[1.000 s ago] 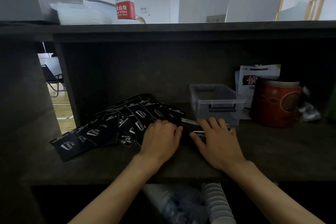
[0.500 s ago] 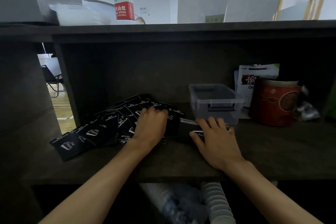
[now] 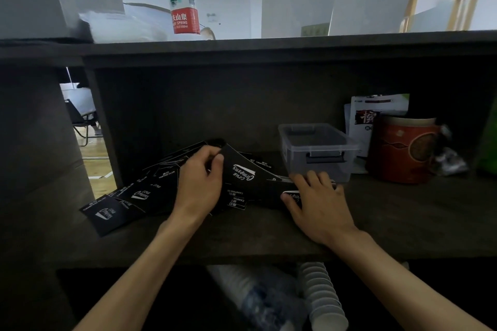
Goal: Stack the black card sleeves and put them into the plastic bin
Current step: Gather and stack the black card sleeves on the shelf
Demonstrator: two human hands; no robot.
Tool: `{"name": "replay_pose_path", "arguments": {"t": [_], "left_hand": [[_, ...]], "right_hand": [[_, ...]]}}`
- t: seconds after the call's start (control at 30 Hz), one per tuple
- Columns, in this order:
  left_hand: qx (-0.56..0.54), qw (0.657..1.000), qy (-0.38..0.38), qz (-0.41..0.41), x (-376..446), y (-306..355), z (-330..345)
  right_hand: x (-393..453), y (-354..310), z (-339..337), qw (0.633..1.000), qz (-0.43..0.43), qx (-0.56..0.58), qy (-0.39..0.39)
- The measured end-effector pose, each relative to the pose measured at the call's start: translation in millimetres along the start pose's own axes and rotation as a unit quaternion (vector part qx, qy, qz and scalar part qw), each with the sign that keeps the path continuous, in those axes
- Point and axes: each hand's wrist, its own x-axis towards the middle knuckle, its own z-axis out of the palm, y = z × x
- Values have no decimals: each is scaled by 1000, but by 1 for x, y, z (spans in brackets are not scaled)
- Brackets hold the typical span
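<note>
Several black card sleeves [image 3: 139, 196] with white print lie fanned across the dark shelf [image 3: 403, 212], from its left edge toward the middle. My left hand [image 3: 200, 185] pinches one black sleeve [image 3: 242, 172] by its left edge and holds it tilted up off the pile. My right hand [image 3: 317, 204] lies flat, fingers straight, on a small stack of sleeves [image 3: 282, 183] just in front of the plastic bin. The clear plastic bin [image 3: 317, 148] with a dark latch stands behind my right hand and looks empty.
A red round tin [image 3: 403, 150] and white packets [image 3: 376, 113] stand right of the bin. The shelf above carries a water bottle [image 3: 183, 5]. A stack of paper cups [image 3: 320, 295] and a bagged bundle lie below the shelf.
My left hand moved left from beside the right hand onto the fanned pile, then pinched one sleeve and lifted it. My right hand stayed pressed on the small stack.
</note>
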Motion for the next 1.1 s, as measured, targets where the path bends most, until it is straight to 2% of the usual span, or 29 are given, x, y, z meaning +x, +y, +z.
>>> {"name": "replay_pose_path", "arguments": {"t": [0.07,0.2,0.27,0.37,0.47,0.67,0.77,0.9,0.97,1.1], "left_hand": [[18,1000,-11,-7,-4,-2,2],[-37,989,106,-93,2,-12,-6],[-40,993,63,-86,-2,-13,-5],[43,999,17,-15,-18,-8,8],[72,997,-24,7,-25,-6,22],[221,964,-133,65,-31,5,44],[271,947,-146,93,-26,10,49],[273,951,-123,74,-1,3,42],[332,933,-122,66,19,-9,45],[445,874,-196,20,41,-30,57]], "right_hand": [[0,0,-1,1000,-1,5,0],[0,0,-2,1000,-1,14,-3],[0,0,-1,1000,-2,10,-4],[0,0,-3,1000,-5,9,-19],[-1,2,-9,999,-7,37,-36],[7,1,-12,997,-20,26,-66],[7,0,-10,997,-17,16,-68],[-2,1,-2,1000,-17,-10,-22],[-2,1,-1,1000,-14,-9,-17],[-2,2,-1,1000,-14,4,-11]]}}
